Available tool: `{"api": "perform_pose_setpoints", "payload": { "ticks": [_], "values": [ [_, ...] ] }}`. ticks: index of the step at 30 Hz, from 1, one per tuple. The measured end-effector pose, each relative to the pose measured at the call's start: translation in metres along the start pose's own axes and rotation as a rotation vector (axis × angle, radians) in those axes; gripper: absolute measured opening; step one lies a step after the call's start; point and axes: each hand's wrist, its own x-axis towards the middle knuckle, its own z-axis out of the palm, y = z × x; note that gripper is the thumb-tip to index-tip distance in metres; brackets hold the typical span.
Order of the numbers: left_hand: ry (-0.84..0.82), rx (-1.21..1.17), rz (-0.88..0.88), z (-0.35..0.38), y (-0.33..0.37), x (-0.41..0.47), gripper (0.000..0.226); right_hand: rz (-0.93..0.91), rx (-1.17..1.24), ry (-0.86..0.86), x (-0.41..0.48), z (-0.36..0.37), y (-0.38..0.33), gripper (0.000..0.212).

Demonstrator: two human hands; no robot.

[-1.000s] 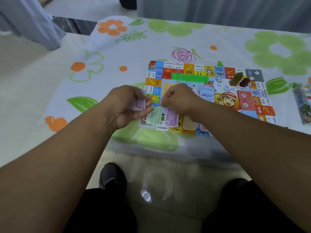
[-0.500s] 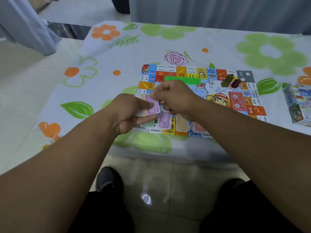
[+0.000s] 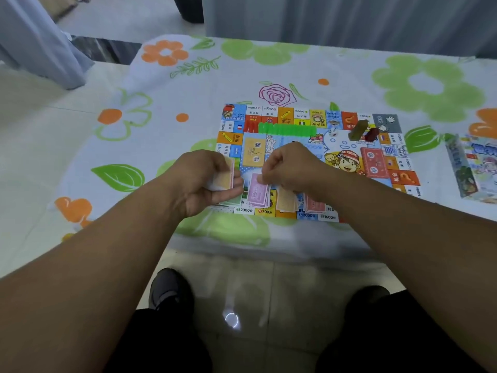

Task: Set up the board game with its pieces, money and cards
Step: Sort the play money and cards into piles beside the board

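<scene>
Mid-frame we've got our left hand (image 3: 199, 181) curled round a stack of notes (image 3: 232, 175) w/ an orange one on top, and our right hand (image 3: 290, 168) pinching a purple note (image 3: 256, 191) atop its pile — at the board's (image 3: 285, 115) lower edge, beside the orange pile (image 3: 286, 200) & red pile (image 3: 313, 204).

1 board (image 3: 349, 120). 4 cash piles: green (image 3: 233, 201), purple (image 3: 257, 191), tan (image 3: 286, 201), pink (image 3: 313, 204). 2 card decks: yellow (image 3: 252, 153), red (image 3: 373, 162). 1 die (image 3: 333, 131), 2 blocks: olive (image 3: 356, 130), maroon (image 3: 371, 134). 1 green strip (image 3: 287, 129), 1 box (image 3: 473, 168), 1 wad (image 3: 230, 175) in my L hand (image 3: 196, 181).
</scene>
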Motion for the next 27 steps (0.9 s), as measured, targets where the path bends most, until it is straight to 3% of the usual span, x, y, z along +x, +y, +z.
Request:
{"api": "perform_pose_setpoints", "payload": {
  "ticks": [3,6,11,17,22,27],
  "values": [
    [-0.026,-0.018,0.007,0.003,-0.001,-0.001,0.027,-0.019,-0.047,0.048,0.001,0.000,0.000,0.018],
    [-0.056,-0.012,0.015,0.007,-0.003,-0.001,0.023,-0.055,0.054,0.049,-0.001,-0.001,-0.003,0.013],
    [-0.096,0.022,0.015,0.019,-0.005,0.001,0.029,-0.074,0.262,-0.034,-0.008,-0.005,-0.008,0.031],
    [-0.137,0.045,0.009,0.030,-0.009,0.004,0.035,-0.082,0.220,-0.004,-0.011,-0.016,0.000,0.009],
    [-0.147,0.072,0.020,0.038,-0.013,0.007,0.039,-0.057,0.261,-0.042,-0.015,-0.023,0.005,0.012],
    [-0.120,0.111,-0.019,0.046,-0.016,0.010,0.031,-0.020,0.185,0.035,-0.015,-0.033,0.015,0.012]
  ]
}}
